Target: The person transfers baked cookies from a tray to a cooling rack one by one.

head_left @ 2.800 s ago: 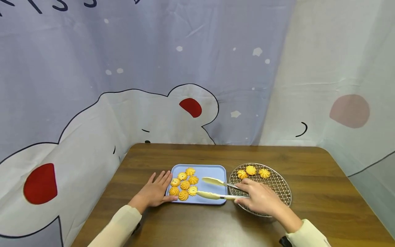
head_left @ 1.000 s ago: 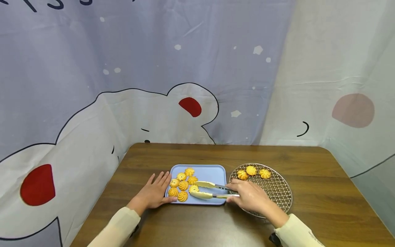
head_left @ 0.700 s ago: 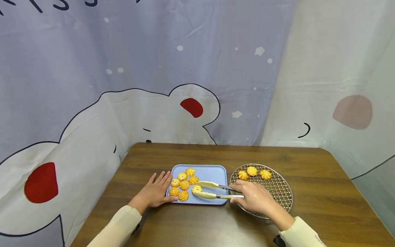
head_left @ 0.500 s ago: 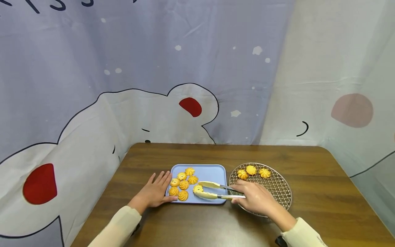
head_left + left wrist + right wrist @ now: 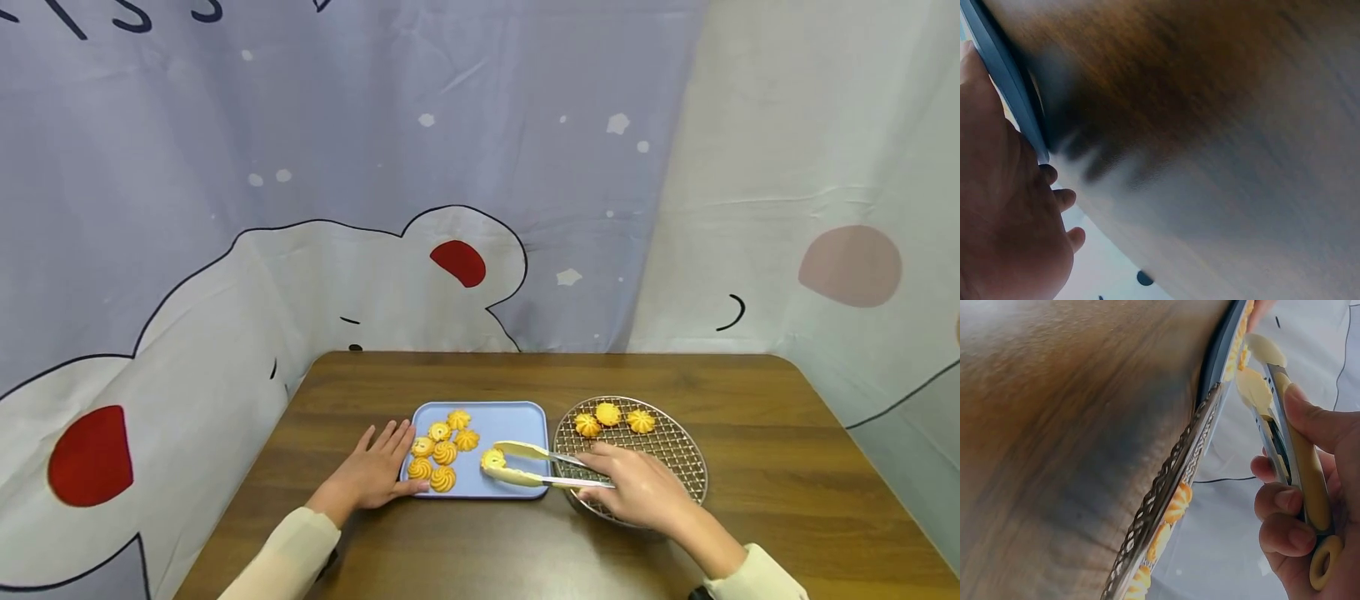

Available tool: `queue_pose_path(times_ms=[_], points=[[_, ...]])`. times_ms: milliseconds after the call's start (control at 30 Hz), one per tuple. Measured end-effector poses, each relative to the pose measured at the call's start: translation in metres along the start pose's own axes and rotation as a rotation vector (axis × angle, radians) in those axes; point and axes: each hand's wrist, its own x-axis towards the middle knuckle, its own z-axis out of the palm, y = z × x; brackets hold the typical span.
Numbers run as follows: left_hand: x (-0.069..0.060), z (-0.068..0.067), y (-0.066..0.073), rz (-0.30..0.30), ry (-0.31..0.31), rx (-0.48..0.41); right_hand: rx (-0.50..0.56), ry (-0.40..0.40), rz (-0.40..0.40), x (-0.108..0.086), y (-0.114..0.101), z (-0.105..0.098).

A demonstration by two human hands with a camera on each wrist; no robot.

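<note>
My left hand lies with straight fingers along the left end of a light blue tray, the thumb on its front rim. In the left wrist view the hand touches the tray's dark edge. Several piped butter cookies sit on the tray's left half. My right hand grips a pair of tongs with cream-coloured tips. A cookie is held between those tips over the tray's middle; whether it is lifted clear is hard to tell. The right wrist view shows fingers curled round the tongs' handle.
A round wire rack stands just right of the tray, partly under my right hand. Three cookies lie at its back. Both stand on a brown wooden table, with a printed curtain behind.
Earlier the tongs were spread wide beside the cookie at the right of the group. They have since narrowed round it and drawn it rightward, away from the others. The left hand stays put.
</note>
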Motion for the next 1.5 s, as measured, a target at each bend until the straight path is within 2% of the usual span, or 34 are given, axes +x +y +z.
queue_pose_path(times_ms=[167, 333, 400, 567, 1000, 1300, 1500], points=[[0.0, 0.002, -0.001, -0.011, 0.003, 0.018, -0.024, 0.017, 0.015, -0.009, 0.004, -0.006], [-0.001, 0.003, -0.003, 0.009, 0.025, 0.008, -0.057, 0.037, 0.026, -0.016, 0.008, -0.012], [-0.001, 0.004, -0.004, 0.019, 0.04, -0.009, -0.058, 0.045, 0.027, -0.019, 0.009, -0.014], [0.001, 0.009, -0.007, 0.006, 0.043, 0.016, -0.049, 0.067, 0.04, -0.026, 0.013, -0.017], [0.0, 0.002, -0.002, -0.01, 0.007, 0.025, -0.041, 0.084, 0.154, -0.044, 0.018, -0.023], [0.0, 0.001, 0.0, -0.014, 0.0, 0.014, -0.053, 0.115, 0.157, -0.053, 0.025, -0.023], [0.0, 0.003, 0.0, -0.012, -0.002, 0.005, -0.041, 0.11, 0.197, -0.06, 0.031, -0.023]])
